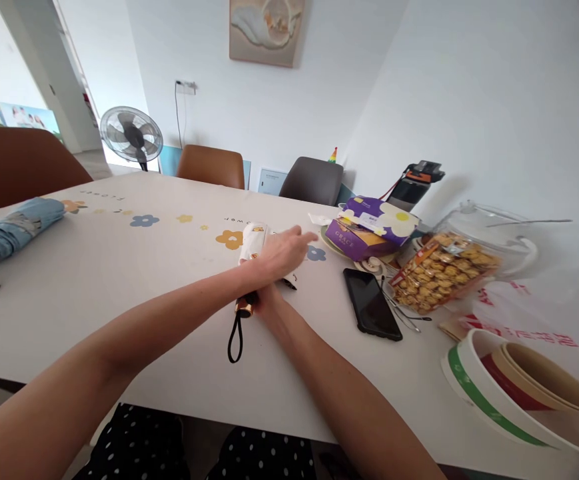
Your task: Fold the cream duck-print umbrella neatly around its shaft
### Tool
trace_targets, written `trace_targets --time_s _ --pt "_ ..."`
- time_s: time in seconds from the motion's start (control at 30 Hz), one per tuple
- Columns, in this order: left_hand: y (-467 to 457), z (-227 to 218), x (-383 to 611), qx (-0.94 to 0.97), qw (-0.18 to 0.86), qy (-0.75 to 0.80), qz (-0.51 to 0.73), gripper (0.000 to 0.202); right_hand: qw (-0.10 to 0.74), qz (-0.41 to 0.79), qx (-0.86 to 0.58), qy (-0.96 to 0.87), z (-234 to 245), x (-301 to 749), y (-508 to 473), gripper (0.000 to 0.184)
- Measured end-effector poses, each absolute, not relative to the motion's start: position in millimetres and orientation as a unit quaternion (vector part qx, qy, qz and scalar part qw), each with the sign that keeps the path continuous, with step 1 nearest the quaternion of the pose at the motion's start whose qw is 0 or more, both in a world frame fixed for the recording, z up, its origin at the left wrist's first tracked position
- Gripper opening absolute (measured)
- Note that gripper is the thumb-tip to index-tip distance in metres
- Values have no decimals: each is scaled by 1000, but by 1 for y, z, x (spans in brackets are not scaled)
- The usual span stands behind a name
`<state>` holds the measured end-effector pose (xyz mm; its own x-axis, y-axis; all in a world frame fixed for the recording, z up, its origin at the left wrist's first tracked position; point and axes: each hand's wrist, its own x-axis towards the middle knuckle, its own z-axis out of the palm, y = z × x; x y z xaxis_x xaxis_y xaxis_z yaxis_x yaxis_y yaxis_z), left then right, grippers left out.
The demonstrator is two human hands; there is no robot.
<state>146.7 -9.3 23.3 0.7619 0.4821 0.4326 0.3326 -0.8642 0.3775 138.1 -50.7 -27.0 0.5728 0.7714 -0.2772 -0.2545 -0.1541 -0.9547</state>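
Note:
A folded white umbrella [253, 241] with small printed figures lies over the table in front of me. Its black handle has a gold-coloured end and a black wrist loop [236, 339] pointing towards me. My left arm crosses over my right one. My left hand [285, 255] is at the umbrella's right side, its fingers partly bent and closed on the cloth. Beneath the left wrist, my right hand [268, 298] is closed around the umbrella near the handle; most of its fingers are hidden. Dark tips [289, 285] show just below my left hand.
To the left lies a folded blue umbrella [16, 229]. On the right are a black phone [372, 304], glasses [403, 312], a purple box [364, 230], a clear jar of snacks [446, 270], a dark bottle [412, 190] and tape rolls [489, 400]. Chairs [212, 165] border the table [169, 347].

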Motion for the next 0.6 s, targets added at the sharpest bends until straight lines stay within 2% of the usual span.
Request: trace_targets --time_s 0.13,0.2,0.37,0.5,0.6 --pt "19 35 107 847 187 314 385 35 617 590 -495 -161 -27 139 -52 11" --pt "33 32 84 817 202 339 420 36 631 629 -439 -121 -26 139 -52 16" --pt "50 9 41 793 248 364 421 32 633 629 -438 -114 -24 139 -52 18" --pt "55 -6 31 724 363 393 436 21 632 627 -441 -118 -23 139 -52 17" --pt "58 -6 28 676 455 366 449 22 630 632 -434 -118 -24 140 -52 16"
